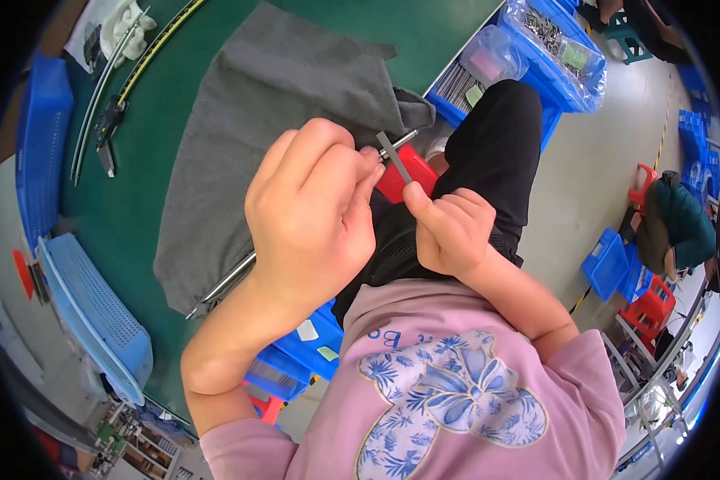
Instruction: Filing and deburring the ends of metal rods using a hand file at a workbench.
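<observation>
My left hand (312, 212) is closed around a thin, shiny metal rod (224, 286). The rod slants under my left forearm, and its far tip comes out past the fingers. In the fist of my right hand (456, 232) is a narrow, flat grey strip (393, 156), possibly a small file, with the thumb lying along it. Its upper end crosses the rod close to the rod's tip; I cannot tell whether they touch. Beneath the left hand a dark grey cloth (272, 88) covers part of the green table (148, 216).
A black-handled cutter (110, 120), thin rods (96, 112) and a yellow-black measuring strip (156, 48) lie at the far left. Blue baskets (96, 308) line the left edge. Blue bins (564, 88) with metal parts stand at upper right. A red stool (408, 172) shows beyond my hands.
</observation>
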The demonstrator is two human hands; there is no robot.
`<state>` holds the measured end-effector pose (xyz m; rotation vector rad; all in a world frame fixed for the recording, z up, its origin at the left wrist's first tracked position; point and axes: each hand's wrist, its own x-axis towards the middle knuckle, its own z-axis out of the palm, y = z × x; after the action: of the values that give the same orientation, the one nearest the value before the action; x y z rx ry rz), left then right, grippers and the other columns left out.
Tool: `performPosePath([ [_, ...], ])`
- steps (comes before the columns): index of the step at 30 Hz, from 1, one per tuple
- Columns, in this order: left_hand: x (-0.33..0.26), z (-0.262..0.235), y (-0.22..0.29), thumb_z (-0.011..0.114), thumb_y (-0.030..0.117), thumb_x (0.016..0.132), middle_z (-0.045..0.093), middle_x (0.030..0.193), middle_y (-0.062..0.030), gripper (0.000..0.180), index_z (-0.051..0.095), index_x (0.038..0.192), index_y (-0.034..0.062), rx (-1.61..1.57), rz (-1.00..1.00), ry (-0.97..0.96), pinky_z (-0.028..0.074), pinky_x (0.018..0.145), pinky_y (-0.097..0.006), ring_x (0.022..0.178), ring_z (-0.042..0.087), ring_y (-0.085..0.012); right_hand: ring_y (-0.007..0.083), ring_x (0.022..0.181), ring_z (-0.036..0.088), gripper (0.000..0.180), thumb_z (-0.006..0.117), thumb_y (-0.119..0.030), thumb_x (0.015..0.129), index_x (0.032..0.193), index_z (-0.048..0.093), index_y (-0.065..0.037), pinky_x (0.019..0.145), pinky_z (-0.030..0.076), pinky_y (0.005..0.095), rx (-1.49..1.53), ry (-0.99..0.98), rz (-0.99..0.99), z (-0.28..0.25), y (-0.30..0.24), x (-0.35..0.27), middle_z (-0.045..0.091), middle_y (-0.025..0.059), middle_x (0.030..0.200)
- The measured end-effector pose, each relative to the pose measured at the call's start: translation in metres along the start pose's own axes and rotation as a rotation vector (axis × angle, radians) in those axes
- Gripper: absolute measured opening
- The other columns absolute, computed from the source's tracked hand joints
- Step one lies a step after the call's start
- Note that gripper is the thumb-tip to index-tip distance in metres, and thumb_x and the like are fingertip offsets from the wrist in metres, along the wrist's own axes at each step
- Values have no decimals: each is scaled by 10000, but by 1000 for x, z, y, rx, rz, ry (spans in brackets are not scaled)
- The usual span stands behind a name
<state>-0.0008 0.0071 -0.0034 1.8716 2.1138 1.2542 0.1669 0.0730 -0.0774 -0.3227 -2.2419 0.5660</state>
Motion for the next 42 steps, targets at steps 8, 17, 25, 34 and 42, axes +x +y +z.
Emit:
performPosePath([
  [8,-2,-1,0,728,-67,641,530,760,-78,207,567,738,20,-17,-16,-9,416,540,-362,632,514,-265,174,427,461,525,630,88,653,1178,621,81,443,328,301,79,-57,-57,-3,9,-1,510,35,585],
  [17,-3,-1,1,729,-65,640,530,764,-79,208,560,725,21,-7,-23,0,415,541,-359,639,514,-264,138,384,409,531,603,111,634,1159,662,50,428,301,294,58,-138,113,-29,-16,13,458,1,523],
  [25,-2,-2,-1,723,-69,644,529,759,-81,200,562,725,18,-10,-13,7,413,543,-359,633,508,-268,163,418,444,508,618,99,681,1180,657,18,435,319,296,69,-184,135,-28,-11,5,514,15,570],
  [34,0,0,-1,723,-63,646,530,753,-80,194,565,727,16,-2,-1,5,412,540,-361,631,508,-267,170,405,438,488,613,101,706,1181,660,1,435,331,300,107,-155,154,-29,-10,-3,488,23,546],
  [42,-2,0,1,725,-66,640,533,747,-81,195,566,716,18,0,-18,15,413,538,-357,630,508,-267,147,388,419,508,604,115,653,1142,688,8,433,309,286,40,-173,186,-41,-22,19,464,-2,521],
])
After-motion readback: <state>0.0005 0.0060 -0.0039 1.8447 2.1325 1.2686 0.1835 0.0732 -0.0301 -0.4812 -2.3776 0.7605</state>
